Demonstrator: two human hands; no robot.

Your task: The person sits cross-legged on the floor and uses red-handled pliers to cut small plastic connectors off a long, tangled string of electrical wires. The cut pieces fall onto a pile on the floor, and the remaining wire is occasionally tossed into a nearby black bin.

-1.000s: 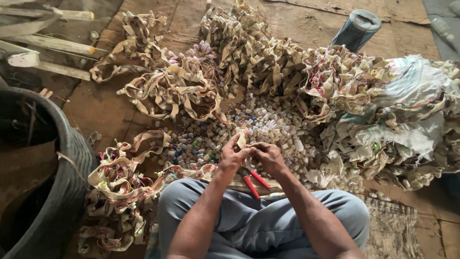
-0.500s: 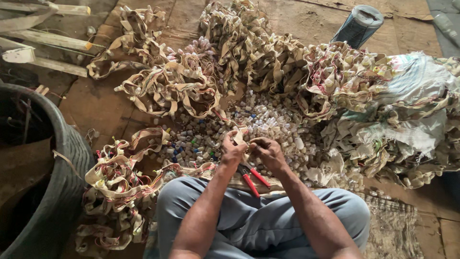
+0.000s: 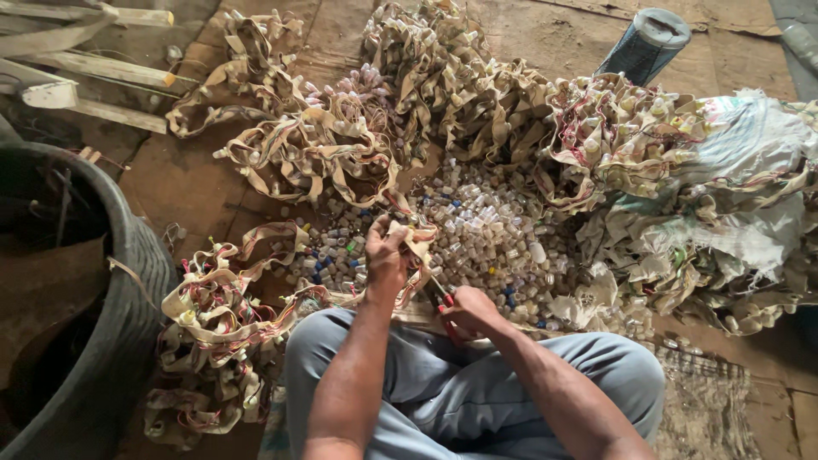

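Left hand (image 3: pixel 388 255) fingers pinch a beige strip (image 3: pixel 409 234) above the lap, over the floor pile of small caps (image 3: pixel 486 238); strip runs up-left to down-right, far end lost in tangled strips (image 3: pixel 315 153). Right hand (image 3: pixel 469 311) fingers closed round red-handled cutters (image 3: pixel 445 300), pointing up-left toward the strip; blades hidden by the hand, handles mostly covered. Dark tub (image 3: pixel 128 281) at left, cut off by frame.

Your left hand (image 3: pixel 385 255) grips a limp, matt cloth strip (image 3: pixel 415 240); your right (image 3: pixel 470 311) holds glossy red-handled cutters (image 3: pixel 445 300). At twelve o'clock, smooth plastic caps (image 3: pixel 490 234) cover rough, dusty boards (image 3: pixel 183 183).
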